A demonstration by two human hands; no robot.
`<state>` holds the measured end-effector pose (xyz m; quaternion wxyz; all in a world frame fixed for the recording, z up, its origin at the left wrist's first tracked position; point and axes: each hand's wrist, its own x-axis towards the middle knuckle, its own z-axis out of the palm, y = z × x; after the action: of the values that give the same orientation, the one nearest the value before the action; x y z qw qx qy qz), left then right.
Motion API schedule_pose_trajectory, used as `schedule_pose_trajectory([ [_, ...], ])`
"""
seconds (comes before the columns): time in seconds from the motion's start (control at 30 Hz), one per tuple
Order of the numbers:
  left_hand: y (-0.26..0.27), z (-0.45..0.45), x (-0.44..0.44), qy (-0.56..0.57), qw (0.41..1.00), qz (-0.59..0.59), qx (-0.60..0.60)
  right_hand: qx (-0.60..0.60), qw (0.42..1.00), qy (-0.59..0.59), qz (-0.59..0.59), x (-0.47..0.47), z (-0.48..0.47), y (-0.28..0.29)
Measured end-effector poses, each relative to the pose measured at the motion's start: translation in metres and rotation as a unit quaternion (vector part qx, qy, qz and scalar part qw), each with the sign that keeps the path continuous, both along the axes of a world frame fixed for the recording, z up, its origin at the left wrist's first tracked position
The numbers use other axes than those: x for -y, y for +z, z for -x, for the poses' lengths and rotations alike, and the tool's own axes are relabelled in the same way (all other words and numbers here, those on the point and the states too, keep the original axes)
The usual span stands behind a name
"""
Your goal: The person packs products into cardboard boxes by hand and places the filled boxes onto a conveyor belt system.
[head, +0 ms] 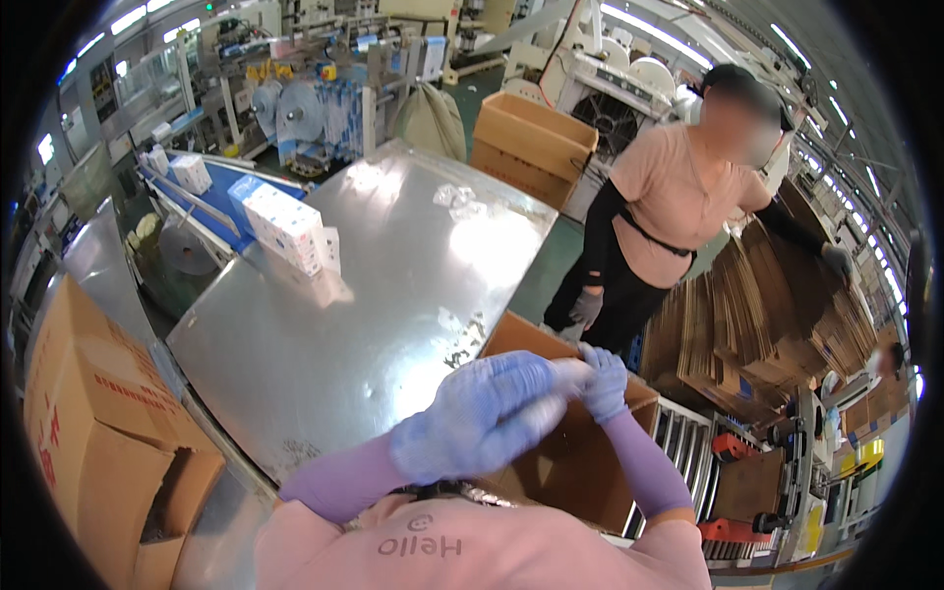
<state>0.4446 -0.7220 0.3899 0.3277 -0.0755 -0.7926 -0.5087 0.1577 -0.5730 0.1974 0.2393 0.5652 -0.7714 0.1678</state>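
Observation:
My left hand (487, 413), in a blue knitted glove, reaches across the near right corner of the metal table (332, 354). Its thumb stands apart from the fingers, and motion blurs the fingertips. They come close to or touch my right hand (606, 383); contact is unclear. That hand, gloved alike, is above the far side of an open cardboard box (590, 472). Whether it grips the rim is hidden. Part of the box's inside shows beneath my forearms. On the table's far left side stands a printed white-and-blue pack (280, 221), beside the end of a blue belt conveyor (214, 210).
Across the box stands a co-worker (678, 199), one hand on stacked flat cardboard (752, 310). A roller conveyor (675, 435) with red-and-black fittings runs right. A large carton (110, 413) stands at left, another carton (523, 147) beyond the table. Packaging machinery (302, 110) fills the background.

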Motion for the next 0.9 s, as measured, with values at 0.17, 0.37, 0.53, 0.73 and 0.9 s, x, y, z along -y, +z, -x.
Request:
schedule_pose_trajectory([
  [0.17,0.087,-0.057,-0.059,-0.187,0.968,-0.120,-0.114,0.034,0.999,0.004,-0.020,-0.001,0.000,0.003],
  [0.37,0.103,-0.050,-0.081,-0.271,0.935,-0.159,-0.163,0.050,0.998,-0.005,-0.038,0.001,-0.002,0.005],
  [0.53,0.095,-0.040,-0.074,-0.274,0.935,-0.143,-0.176,0.070,0.997,-0.009,-0.042,0.004,-0.007,0.006],
  [0.73,0.018,-0.003,0.000,-0.007,0.993,0.082,-0.086,0.291,0.933,-0.118,-0.176,0.016,-0.027,0.055],
  [0.9,-0.178,0.032,0.036,0.134,0.884,0.171,0.414,0.331,0.895,0.029,-0.297,0.084,0.002,0.079],
])
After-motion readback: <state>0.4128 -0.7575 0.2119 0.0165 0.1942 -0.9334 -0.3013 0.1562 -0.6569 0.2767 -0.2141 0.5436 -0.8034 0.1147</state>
